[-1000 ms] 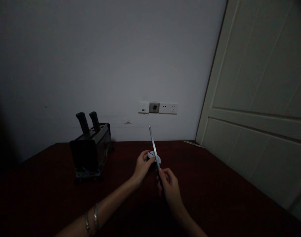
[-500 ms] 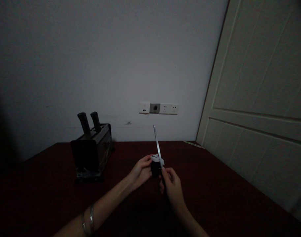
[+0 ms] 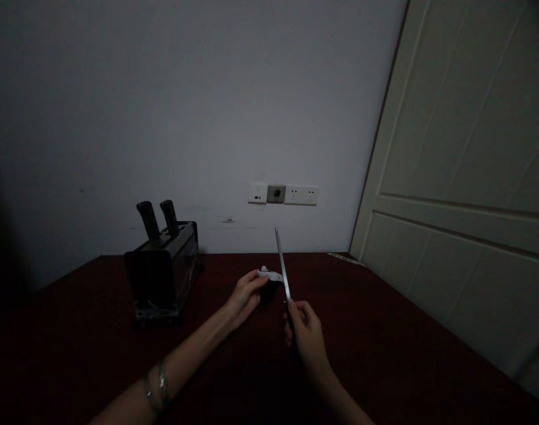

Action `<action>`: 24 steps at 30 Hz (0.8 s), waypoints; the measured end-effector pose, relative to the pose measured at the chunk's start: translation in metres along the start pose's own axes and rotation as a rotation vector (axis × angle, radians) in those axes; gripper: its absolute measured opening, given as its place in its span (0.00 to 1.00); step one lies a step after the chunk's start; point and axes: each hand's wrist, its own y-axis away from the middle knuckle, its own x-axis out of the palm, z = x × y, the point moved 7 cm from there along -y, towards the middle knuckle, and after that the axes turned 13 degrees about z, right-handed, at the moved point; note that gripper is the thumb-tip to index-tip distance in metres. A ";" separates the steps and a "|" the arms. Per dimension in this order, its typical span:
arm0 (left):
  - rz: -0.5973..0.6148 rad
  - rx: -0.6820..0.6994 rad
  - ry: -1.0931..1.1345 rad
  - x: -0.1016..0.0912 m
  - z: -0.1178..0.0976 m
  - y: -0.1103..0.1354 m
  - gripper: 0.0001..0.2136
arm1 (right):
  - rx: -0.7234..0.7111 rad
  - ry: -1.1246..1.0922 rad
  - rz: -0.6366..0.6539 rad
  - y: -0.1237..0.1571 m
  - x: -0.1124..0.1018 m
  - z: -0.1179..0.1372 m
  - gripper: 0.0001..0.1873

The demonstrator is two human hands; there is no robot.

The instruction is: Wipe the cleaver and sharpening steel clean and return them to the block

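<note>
In the middle of the head view, my left hand [image 3: 243,300] is closed around a small black and white object [image 3: 271,275] whose kind I cannot make out. Its white upper part reaches right as far as the blade-like rod. My right hand [image 3: 305,330] is wrapped around the dark handle of a sharpening steel [image 3: 281,257]. The long, thin metal shaft points up and away, leaning slightly left. The black underside of the left-hand object is partly lost in shadow, and most of the steel's handle is hidden by my fingers.
On the dark red table [image 3: 234,378], to the left, stands a black knife block [image 3: 163,265] with two black handles sticking up. Behind is a pale wall with a row of sockets [image 3: 283,193]. A white panelled door [image 3: 464,236] borders the right side.
My left hand has shifted slightly left with the black and white object, which has turned and now sits left of the steel rather than behind it. My right hand has barely moved.
</note>
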 end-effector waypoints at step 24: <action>-0.244 0.036 -0.634 -0.024 0.000 0.003 0.17 | -0.013 0.032 -0.005 0.003 0.001 -0.002 0.21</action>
